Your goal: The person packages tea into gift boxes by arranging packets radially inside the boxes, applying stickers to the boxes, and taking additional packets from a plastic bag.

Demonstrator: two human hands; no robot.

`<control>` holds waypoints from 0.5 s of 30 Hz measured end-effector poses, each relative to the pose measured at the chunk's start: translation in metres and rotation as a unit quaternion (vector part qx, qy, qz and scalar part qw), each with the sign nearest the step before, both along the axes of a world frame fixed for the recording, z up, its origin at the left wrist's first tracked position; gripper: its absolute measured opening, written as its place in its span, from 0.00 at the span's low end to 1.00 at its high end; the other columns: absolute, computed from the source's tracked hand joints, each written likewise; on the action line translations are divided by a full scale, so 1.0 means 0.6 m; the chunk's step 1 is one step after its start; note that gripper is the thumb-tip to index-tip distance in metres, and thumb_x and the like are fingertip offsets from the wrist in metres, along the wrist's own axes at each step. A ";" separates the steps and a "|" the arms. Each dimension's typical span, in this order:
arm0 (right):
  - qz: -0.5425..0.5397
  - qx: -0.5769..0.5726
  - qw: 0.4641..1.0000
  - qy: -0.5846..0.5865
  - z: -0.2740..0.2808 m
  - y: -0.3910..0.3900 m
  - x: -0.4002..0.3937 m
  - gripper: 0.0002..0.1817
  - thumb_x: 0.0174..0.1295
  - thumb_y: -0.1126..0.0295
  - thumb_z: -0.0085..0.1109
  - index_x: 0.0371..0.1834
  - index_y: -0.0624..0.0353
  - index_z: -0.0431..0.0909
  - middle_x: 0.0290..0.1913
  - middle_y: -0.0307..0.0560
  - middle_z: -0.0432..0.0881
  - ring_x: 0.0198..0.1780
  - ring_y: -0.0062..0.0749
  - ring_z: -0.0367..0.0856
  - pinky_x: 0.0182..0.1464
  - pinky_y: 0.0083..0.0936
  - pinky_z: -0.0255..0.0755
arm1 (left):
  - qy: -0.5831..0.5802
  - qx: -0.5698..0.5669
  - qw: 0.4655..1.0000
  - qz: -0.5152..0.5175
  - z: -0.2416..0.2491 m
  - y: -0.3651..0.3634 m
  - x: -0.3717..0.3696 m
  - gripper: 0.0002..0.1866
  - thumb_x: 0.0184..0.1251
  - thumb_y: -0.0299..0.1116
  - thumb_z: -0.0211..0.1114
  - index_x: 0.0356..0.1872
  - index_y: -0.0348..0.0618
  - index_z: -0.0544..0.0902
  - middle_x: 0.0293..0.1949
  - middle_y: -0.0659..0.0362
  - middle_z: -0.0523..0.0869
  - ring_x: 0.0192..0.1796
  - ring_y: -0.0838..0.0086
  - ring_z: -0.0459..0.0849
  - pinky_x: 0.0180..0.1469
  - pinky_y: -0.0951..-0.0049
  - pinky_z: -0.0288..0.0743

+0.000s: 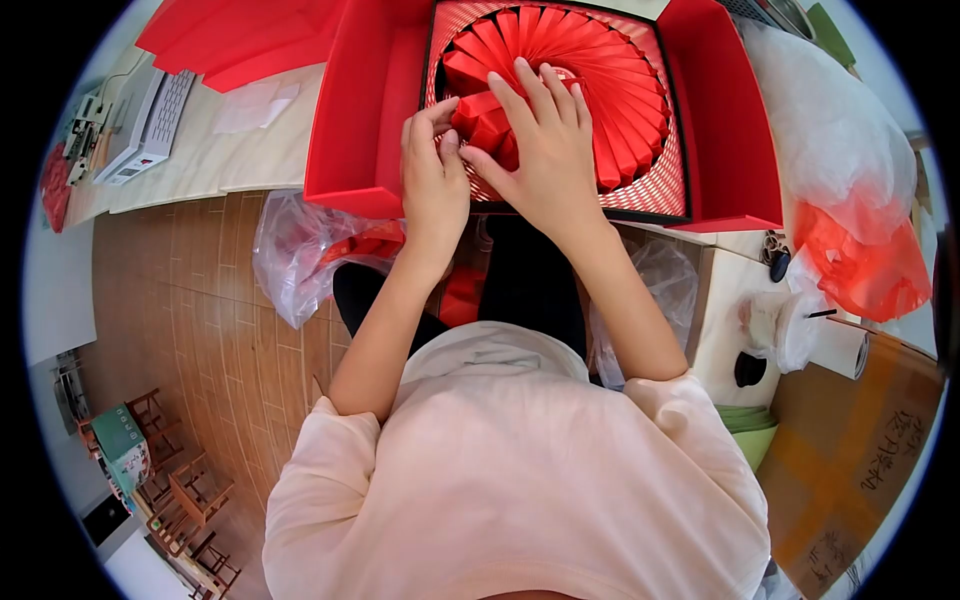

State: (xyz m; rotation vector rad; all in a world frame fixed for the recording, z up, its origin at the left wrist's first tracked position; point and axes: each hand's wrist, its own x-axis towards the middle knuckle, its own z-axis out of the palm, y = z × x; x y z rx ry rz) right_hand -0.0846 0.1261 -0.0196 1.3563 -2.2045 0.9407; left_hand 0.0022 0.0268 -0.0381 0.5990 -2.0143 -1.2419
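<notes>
A fan-like ring of folded red paper envelopes sits in the round opening of a patterned insert inside an open red box. My left hand is at the near left of the ring, its bent fingers and thumb closed on the end of a folded red envelope. Over the middle of the ring my right hand lies with its fingers stretched and apart. Its thumb reaches left towards my left thumb. The palm and fingers hide part of the ring's near side and centre.
Red sheets and a laptop are on the left. To the right lie clear plastic bags, a red bag, keys and a lidded cup. A cardboard box stands below, near my right side.
</notes>
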 end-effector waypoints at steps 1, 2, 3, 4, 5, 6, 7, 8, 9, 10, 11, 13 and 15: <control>0.000 -0.001 1.000 0.001 -0.002 -0.004 -0.005 0.36 0.48 0.59 0.67 0.64 0.52 0.69 0.65 0.58 0.66 0.68 0.54 0.61 0.68 0.54 0.50 | -0.002 -0.014 1.000 0.004 -0.004 -0.003 0.000 0.14 0.71 0.24 0.48 0.55 0.37 0.73 0.50 0.49 0.75 0.53 0.61 0.77 0.55 0.65 0.71; 0.000 0.009 1.000 0.013 -0.005 -0.008 -0.009 0.35 0.49 0.59 0.66 0.64 0.51 0.70 0.64 0.58 0.67 0.67 0.54 0.62 0.68 0.54 0.50 | -0.005 -0.029 1.000 0.008 -0.005 -0.006 0.000 0.14 0.71 0.23 0.47 0.54 0.37 0.73 0.49 0.49 0.76 0.52 0.61 0.78 0.54 0.65 0.72; 0.001 0.018 1.000 0.025 -0.007 -0.011 -0.011 0.34 0.49 0.60 0.66 0.63 0.50 0.70 0.64 0.57 0.69 0.67 0.53 0.63 0.68 0.55 0.50 | -0.005 -0.031 0.999 0.009 -0.003 -0.006 0.001 0.14 0.71 0.23 0.47 0.54 0.37 0.73 0.49 0.49 0.76 0.52 0.61 0.78 0.54 0.65 0.72; 0.003 0.016 1.000 0.024 -0.008 -0.013 -0.010 0.34 0.49 0.60 0.66 0.63 0.50 0.70 0.64 0.57 0.69 0.67 0.53 0.63 0.68 0.55 0.50 | -0.008 -0.031 0.999 0.008 0.001 -0.004 0.002 0.14 0.71 0.24 0.47 0.54 0.38 0.74 0.48 0.49 0.76 0.51 0.61 0.78 0.54 0.65 0.72; 0.006 0.036 0.999 0.034 -0.009 -0.013 -0.009 0.32 0.51 0.61 0.65 0.63 0.49 0.71 0.64 0.56 0.69 0.67 0.52 0.64 0.68 0.55 0.50 | -0.010 -0.030 0.999 0.007 0.003 -0.003 0.002 0.14 0.72 0.24 0.46 0.54 0.38 0.74 0.47 0.49 0.77 0.51 0.61 0.78 0.54 0.65 0.72; 0.009 0.056 0.997 0.045 -0.010 -0.012 -0.009 0.31 0.52 0.61 0.63 0.63 0.48 0.72 0.63 0.55 0.70 0.67 0.51 0.64 0.68 0.56 0.51 | -0.013 -0.022 1.000 0.007 0.001 -0.004 0.002 0.14 0.72 0.24 0.45 0.54 0.37 0.74 0.47 0.49 0.77 0.51 0.60 0.79 0.54 0.64 0.72; 0.011 0.056 0.997 0.045 -0.010 -0.012 -0.009 0.31 0.52 0.61 0.63 0.63 0.48 0.72 0.63 0.55 0.70 0.67 0.51 0.64 0.68 0.56 0.51 | -0.014 -0.023 1.000 0.008 0.002 -0.002 0.003 0.14 0.72 0.24 0.45 0.54 0.37 0.74 0.47 0.49 0.77 0.51 0.60 0.79 0.54 0.64 0.72; 0.009 0.070 0.996 0.045 -0.011 -0.011 -0.009 0.29 0.53 0.62 0.62 0.62 0.47 0.72 0.63 0.55 0.70 0.66 0.51 0.65 0.68 0.56 0.51 | -0.013 0.010 1.000 -0.004 0.004 0.000 0.003 0.14 0.72 0.24 0.45 0.55 0.37 0.74 0.47 0.48 0.77 0.52 0.59 0.79 0.54 0.63 0.72; 0.006 0.084 0.995 0.046 -0.011 -0.010 -0.010 0.28 0.55 0.63 0.61 0.62 0.46 0.73 0.63 0.55 0.71 0.66 0.50 0.66 0.68 0.57 0.51 | -0.011 0.044 0.999 -0.017 0.006 0.001 0.003 0.15 0.72 0.24 0.45 0.55 0.37 0.74 0.48 0.47 0.77 0.52 0.58 0.79 0.54 0.63 0.72; 0.006 0.084 0.995 0.047 -0.010 -0.010 -0.011 0.28 0.55 0.63 0.61 0.62 0.46 0.73 0.63 0.55 0.71 0.66 0.50 0.66 0.68 0.57 0.51 | -0.010 0.044 0.999 -0.017 0.006 0.001 0.003 0.15 0.72 0.24 0.45 0.55 0.37 0.74 0.48 0.47 0.77 0.52 0.58 0.79 0.54 0.63 0.72; 0.011 0.093 0.994 0.055 -0.008 -0.008 -0.012 0.28 0.55 0.63 0.60 0.62 0.47 0.73 0.63 0.55 0.71 0.66 0.50 0.67 0.68 0.57 0.51 | -0.025 0.001 1.000 -0.009 0.004 0.001 0.004 0.15 0.72 0.24 0.45 0.55 0.37 0.73 0.48 0.47 0.77 0.52 0.57 0.78 0.54 0.62 0.72; 0.015 0.102 0.993 0.064 -0.006 -0.006 -0.013 0.27 0.55 0.63 0.60 0.62 0.47 0.73 0.63 0.55 0.70 0.66 0.50 0.67 0.68 0.57 0.51 | -0.038 -0.042 0.998 -0.001 -0.003 0.001 0.005 0.15 0.71 0.23 0.45 0.56 0.37 0.73 0.48 0.46 0.77 0.51 0.55 0.78 0.54 0.62 0.72; 0.032 0.106 0.991 0.070 -0.004 -0.003 -0.018 0.27 0.56 0.64 0.59 0.62 0.48 0.72 0.63 0.56 0.70 0.66 0.51 0.67 0.68 0.57 0.50 | -0.049 -0.180 0.982 0.036 -0.010 0.001 0.001 0.16 0.70 0.22 0.47 0.57 0.37 0.74 0.47 0.50 0.78 0.48 0.62 0.81 0.50 0.67 0.74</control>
